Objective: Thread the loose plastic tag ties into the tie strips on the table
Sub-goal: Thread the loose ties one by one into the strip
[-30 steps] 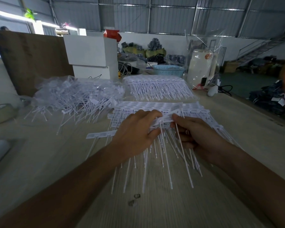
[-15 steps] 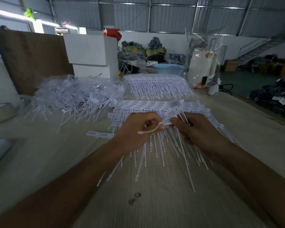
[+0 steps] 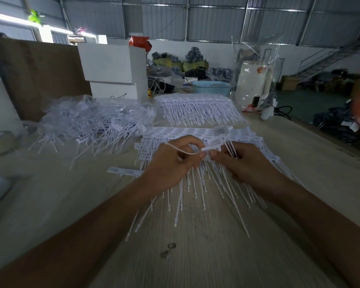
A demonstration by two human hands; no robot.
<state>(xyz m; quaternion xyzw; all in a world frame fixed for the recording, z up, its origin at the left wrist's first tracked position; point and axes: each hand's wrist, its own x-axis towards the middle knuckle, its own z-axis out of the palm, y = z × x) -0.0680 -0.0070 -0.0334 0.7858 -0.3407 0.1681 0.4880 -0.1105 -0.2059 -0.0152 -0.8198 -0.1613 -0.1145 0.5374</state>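
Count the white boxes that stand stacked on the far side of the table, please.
2: the larger upper white box sits on the lower white box, behind the loose tie pile. Others may be hidden.

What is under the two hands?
Rows of white tie strips lie on the table under the left hand and right hand. The hands cover the strips' middle.
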